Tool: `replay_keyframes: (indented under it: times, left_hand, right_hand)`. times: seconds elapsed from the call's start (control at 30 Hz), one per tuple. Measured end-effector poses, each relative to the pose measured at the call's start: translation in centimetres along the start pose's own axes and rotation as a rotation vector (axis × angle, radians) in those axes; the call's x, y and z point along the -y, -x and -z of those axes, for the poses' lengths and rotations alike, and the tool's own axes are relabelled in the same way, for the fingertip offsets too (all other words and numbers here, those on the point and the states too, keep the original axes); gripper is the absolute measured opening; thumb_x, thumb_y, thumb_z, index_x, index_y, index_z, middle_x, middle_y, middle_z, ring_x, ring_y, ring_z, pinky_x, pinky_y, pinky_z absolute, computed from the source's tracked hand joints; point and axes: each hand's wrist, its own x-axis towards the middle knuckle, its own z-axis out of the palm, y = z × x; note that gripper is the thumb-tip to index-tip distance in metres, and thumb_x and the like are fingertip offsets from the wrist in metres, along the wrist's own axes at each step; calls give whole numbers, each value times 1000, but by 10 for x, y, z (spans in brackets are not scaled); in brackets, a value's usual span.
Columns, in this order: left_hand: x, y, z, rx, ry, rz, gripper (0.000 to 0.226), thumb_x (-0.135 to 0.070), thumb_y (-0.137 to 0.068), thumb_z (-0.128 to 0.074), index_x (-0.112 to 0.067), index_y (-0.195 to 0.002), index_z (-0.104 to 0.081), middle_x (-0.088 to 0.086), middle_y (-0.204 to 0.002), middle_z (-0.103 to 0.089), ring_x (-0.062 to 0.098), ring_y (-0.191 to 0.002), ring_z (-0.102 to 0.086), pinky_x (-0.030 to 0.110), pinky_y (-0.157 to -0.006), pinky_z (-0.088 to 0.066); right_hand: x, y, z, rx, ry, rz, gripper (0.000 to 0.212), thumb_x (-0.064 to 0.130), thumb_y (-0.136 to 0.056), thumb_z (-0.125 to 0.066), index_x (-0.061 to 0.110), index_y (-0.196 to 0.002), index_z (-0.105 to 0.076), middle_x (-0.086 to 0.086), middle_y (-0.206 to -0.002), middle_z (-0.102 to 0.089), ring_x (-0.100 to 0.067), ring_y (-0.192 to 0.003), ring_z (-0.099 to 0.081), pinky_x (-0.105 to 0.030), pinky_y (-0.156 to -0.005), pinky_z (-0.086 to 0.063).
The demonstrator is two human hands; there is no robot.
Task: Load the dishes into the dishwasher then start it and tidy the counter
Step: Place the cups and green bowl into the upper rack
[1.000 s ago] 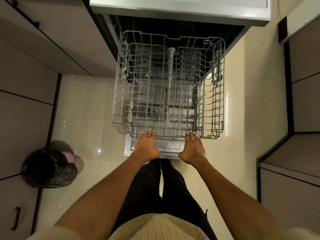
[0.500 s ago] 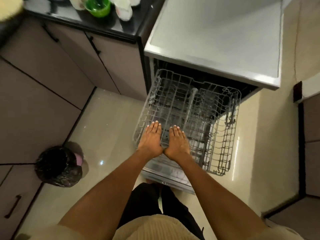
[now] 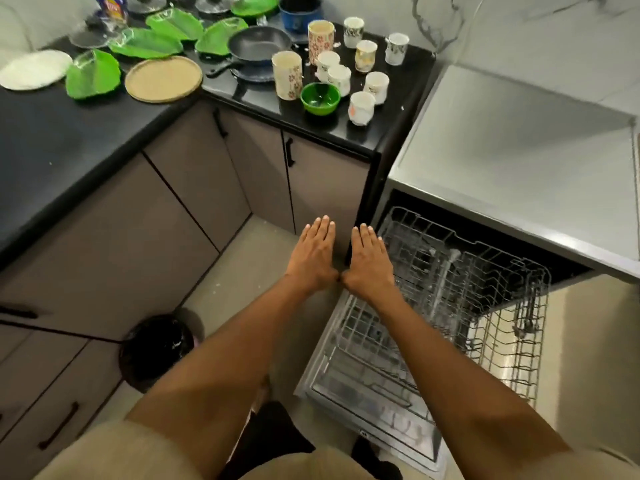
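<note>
Both my hands hang empty, fingers straight and flat: left hand (image 3: pixel 313 254), right hand (image 3: pixel 369 259), thumbs touching. The rack (image 3: pixel 450 299) sits pulled out, bare, under my right forearm. The dishes wait on the counter (image 3: pixel 346 129), well beyond my fingertips. The cups (image 3: pixel 360 107) look ceramic, glossy, likely slippery and breakable; I'd wrap the body. The pan (image 3: pixel 259 46) is heavier; take its handle.
</note>
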Motion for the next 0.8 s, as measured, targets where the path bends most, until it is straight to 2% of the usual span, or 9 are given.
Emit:
replay_keyframes:
  times: [0.23,0.4,0.63,0.8]
  left_hand:
    - [106,-28,73,-73,-24,-71,111,-44,-78,-72,-6,-158,-6,13,-166,-4,23,-154,0,37,-125,-1]
    - [159,-50,122,-108,-8,-81,110,-44,-80,-70,-5,-158,-3,13,-166,-1,23,-154,2,35,-124,2]
    - [197,-106,172,-168,83,-113,107,-37,-81,-71,-4,-158,-4,13,-166,-1,24,-154,2,35,-125,1]
    - [220,-156,193,-179,136,-136,107,-37,-81,-73,-2,-157,-7,15,-166,-3,24,-154,0,38,-125,-3]
  right_hand:
    - [106,-65,23,-82,-4,-38,105,42,-87,-68,6,-160,-2,-13,-169,2,-23,-156,6,-37,-126,4]
    - [162,-110,45,-162,-6,-28,105,42,-86,-68,6,-161,-3,-13,-169,-1,-24,-156,4,-38,-127,2]
    - [195,-177,76,-194,44,-42,107,50,-89,-66,8,-161,1,-11,-169,4,-22,-156,7,-38,-127,2]
    - [200,-236,91,-229,48,-62,102,45,-88,-68,8,-161,-6,-12,-169,-3,-24,-156,1,-39,-127,-1]
